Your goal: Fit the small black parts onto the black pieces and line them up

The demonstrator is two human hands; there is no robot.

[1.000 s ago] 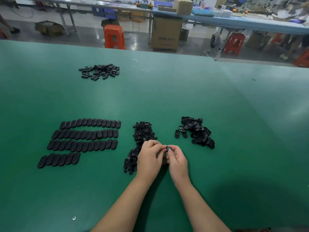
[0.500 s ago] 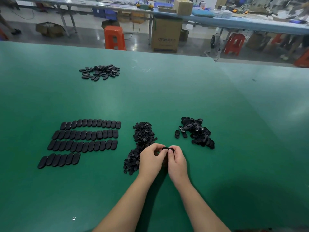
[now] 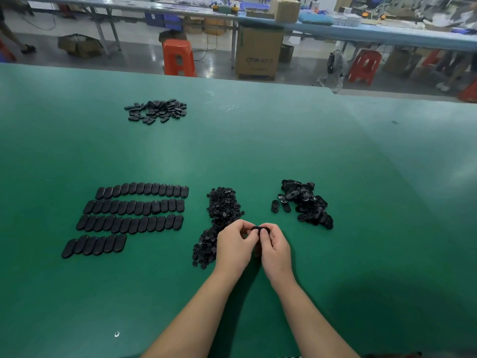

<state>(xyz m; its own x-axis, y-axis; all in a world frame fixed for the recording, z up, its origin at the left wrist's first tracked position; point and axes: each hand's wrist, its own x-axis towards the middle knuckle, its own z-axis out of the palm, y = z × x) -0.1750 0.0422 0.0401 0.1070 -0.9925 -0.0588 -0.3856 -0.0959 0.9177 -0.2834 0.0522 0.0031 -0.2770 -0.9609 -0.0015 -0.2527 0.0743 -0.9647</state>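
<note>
Between your hands, one black piece (image 3: 260, 229) was pinched by left hand (image 3: 233, 244) and right hand (image 3: 275, 245), apparently mid-fitting. Next, it likely joined the rows (image 3: 134, 215) to your left, set straight beside the last.

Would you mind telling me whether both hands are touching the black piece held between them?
Touching. The head view shows the left hand and right hand pinching the black piece at their fingertips.
</note>
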